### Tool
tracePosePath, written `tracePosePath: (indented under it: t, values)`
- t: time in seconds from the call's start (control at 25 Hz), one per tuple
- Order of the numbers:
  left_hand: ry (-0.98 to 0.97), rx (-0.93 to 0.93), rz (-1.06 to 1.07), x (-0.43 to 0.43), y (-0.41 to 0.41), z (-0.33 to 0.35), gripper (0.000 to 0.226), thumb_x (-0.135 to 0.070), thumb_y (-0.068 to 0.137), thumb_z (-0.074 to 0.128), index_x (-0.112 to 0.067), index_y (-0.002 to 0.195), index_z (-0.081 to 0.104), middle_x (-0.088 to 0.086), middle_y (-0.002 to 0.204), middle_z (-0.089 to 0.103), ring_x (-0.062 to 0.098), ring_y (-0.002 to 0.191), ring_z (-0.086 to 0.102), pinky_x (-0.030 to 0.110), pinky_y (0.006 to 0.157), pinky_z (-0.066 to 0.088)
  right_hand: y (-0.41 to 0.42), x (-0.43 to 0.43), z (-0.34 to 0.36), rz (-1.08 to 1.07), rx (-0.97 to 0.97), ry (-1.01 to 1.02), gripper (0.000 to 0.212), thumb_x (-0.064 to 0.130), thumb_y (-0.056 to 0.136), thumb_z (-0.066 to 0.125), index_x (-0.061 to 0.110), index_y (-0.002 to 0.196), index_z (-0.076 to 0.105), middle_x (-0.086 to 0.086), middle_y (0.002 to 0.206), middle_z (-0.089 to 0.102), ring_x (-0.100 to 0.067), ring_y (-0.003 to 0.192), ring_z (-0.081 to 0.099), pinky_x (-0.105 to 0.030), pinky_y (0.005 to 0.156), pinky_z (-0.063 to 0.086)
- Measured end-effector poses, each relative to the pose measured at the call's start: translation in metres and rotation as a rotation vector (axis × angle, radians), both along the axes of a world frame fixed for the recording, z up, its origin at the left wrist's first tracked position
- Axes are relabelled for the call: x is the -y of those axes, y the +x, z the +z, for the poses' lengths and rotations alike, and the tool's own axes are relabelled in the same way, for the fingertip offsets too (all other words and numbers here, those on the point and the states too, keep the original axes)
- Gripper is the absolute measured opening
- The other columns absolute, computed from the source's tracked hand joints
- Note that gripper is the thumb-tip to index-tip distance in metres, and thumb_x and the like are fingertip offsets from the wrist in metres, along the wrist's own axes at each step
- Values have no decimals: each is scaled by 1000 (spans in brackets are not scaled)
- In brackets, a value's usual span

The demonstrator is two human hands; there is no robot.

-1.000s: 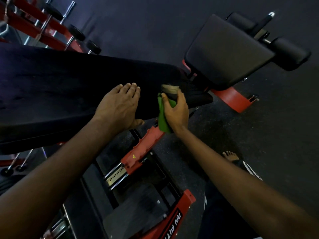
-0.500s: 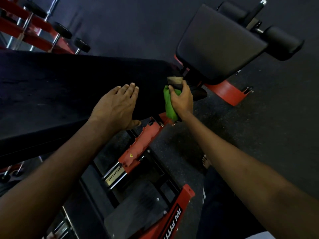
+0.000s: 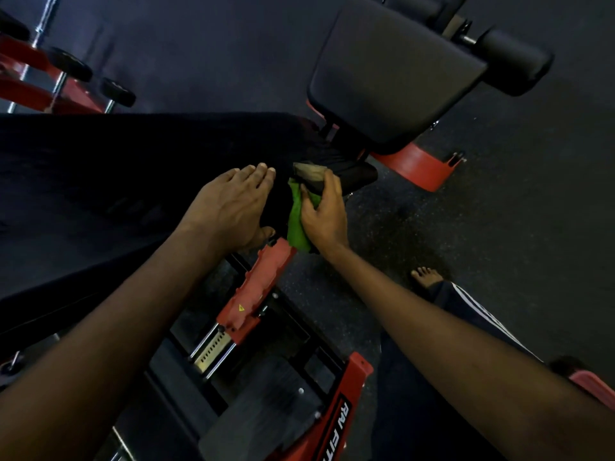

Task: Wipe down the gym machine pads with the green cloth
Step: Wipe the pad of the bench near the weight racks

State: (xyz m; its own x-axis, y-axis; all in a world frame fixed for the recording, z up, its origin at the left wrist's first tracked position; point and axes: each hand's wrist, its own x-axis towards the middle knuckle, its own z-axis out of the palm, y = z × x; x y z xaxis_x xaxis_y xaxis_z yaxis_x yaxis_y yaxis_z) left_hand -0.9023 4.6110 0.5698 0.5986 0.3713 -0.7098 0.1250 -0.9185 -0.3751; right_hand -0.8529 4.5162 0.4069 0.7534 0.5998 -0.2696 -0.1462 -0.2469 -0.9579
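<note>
The green cloth (image 3: 296, 224) is held bunched in the grip of the right hand (image 3: 324, 214), pressed against the worn end edge of the long black pad (image 3: 116, 194). The left hand (image 3: 229, 211) is laid flat on the pad just beside it, fingers straight and together. Open floor (image 3: 466, 227) is seen to the right.

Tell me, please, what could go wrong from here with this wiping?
1. The right hand grips the green cloth beside a worn tan patch at the end of the long pad; rubbing may tear it further.
2. The cloth's hanging tail nears the red bracket and might snag.
3. A bare foot stands near the machine's frame; it could get stubbed.
</note>
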Motion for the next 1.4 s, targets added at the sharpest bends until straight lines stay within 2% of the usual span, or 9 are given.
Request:
tracePosePath:
  t: [0.2, 0.4, 0.6, 0.68, 0.84, 1.04, 1.12, 1.28, 1.4]
  values:
    - [-55, -52, 8, -7, 8, -26, 95, -59, 96, 48, -6, 160, 1, 13, 168, 4, 23, 155, 11, 35, 124, 12, 3, 3, -8, -25, -60, -20, 39, 18, 96, 62, 7, 132, 52, -5, 128, 53, -15, 116, 55, -21, 92, 44]
    - [-48, -63, 7, -11, 6, -38, 99, -63, 94, 48, -5, 159, 1, 13, 168, 3, 23, 155, 9, 36, 124, 11, -20, 24, -7, 1, -28, 160, 45, 5, 92, 64, 8, 135, 51, -6, 131, 51, -10, 121, 53, -13, 101, 42]
    - [-51, -62, 6, -12, 6, -40, 102, -62, 92, 52, -5, 159, 1, 14, 168, 3, 24, 155, 9, 36, 124, 11, 2, 3, -46, -124, 3, 75, 39, 0, 87, 63, 3, 125, 59, -10, 123, 56, -18, 117, 57, -39, 105, 46]
    - [-67, -78, 27, -12, 8, -39, 104, -63, 91, 54, -6, 159, 0, 13, 168, 2, 24, 155, 8, 36, 124, 11, 6, 0, -54, -152, -38, 16, 38, 7, 89, 64, 1, 127, 58, -10, 122, 57, -18, 116, 57, -36, 105, 46]
    - [-78, -106, 53, -13, 11, -39, 111, -66, 87, 58, -7, 159, -3, 12, 168, -1, 23, 155, 5, 35, 125, 9, -6, 12, -39, -132, -75, 31, 40, 17, 95, 65, 4, 131, 54, -7, 126, 55, -7, 115, 53, -11, 99, 40]
    - [-57, -134, 35, -13, 10, -45, 113, -68, 87, 56, -7, 159, -6, 12, 168, -5, 23, 155, 2, 36, 125, 8, -14, 21, -39, -15, 3, 156, 44, 12, 97, 62, 7, 139, 48, -9, 139, 48, -7, 127, 47, -11, 105, 35]
    - [-57, -137, 41, -14, 10, -47, 115, -70, 85, 57, -8, 159, -7, 11, 168, -6, 23, 155, 1, 37, 125, 7, -2, 10, -51, -35, -3, 114, 44, 10, 97, 60, 3, 139, 48, -13, 138, 49, -13, 128, 50, -20, 110, 39]
    - [-67, -144, 46, -15, 12, -48, 114, -68, 86, 57, -7, 159, -6, 12, 168, -5, 24, 155, 3, 37, 124, 8, 12, -3, -45, -67, -14, 45, 62, 34, 98, 59, 22, 154, 34, -10, 156, 31, -20, 143, 35, -13, 108, 36]
    - [-33, -131, 15, -12, 14, -51, 111, -67, 87, 55, -5, 159, -4, 15, 168, -1, 26, 155, 6, 38, 125, 11, -3, 3, -38, 19, 146, 46, 50, 47, 99, 51, 34, 147, 46, -5, 159, 29, -25, 146, 30, -49, 116, 34]
